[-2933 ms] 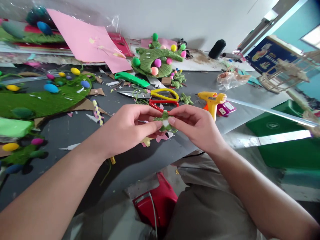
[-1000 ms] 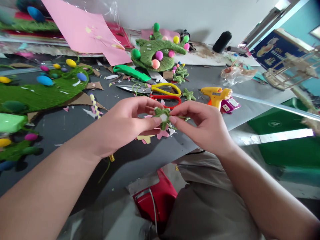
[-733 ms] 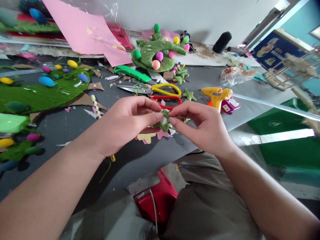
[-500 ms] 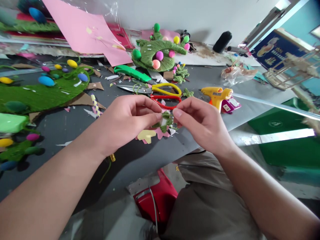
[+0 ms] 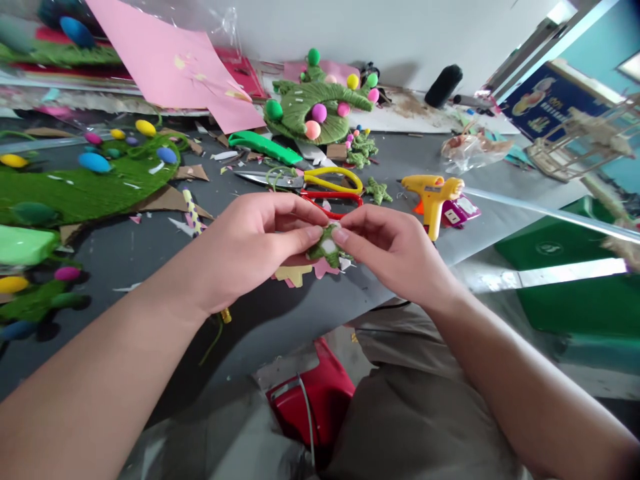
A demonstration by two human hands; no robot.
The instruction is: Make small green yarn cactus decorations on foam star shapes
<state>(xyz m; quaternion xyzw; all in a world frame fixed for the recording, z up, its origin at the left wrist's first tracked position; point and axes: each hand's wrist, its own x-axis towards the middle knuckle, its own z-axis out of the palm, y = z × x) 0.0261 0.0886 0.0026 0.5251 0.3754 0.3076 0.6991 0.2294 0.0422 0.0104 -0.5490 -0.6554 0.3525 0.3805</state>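
Note:
A small green yarn-wrapped star [image 5: 327, 248] with a pale middle is held between my two hands over the grey table. My left hand [image 5: 265, 243] pinches its left and upper edge between thumb and fingers. On its right side, my right hand [image 5: 387, 243] grips it the same way. Just behind the hands lie scissors [image 5: 334, 179] with one yellow and one red handle, the red one partly hidden by my fingers. Beneath the star, yellow and pink paper star shapes [image 5: 295, 274] rest on the table. Another green star [image 5: 379, 190] lies beyond my right hand.
A yellow glue gun [image 5: 433, 193] stands to the right. Behind the scissors are a green cutter [image 5: 265, 147] and a green wreath [image 5: 320, 110] with coloured balls. A large green yarn piece [image 5: 90, 183] covers the left. The table's front edge [image 5: 345, 320] is close below.
My right hand has shifted slightly left and now pinches the star's upper right. The star's pale face shows more, and the other green star behind is less covered.

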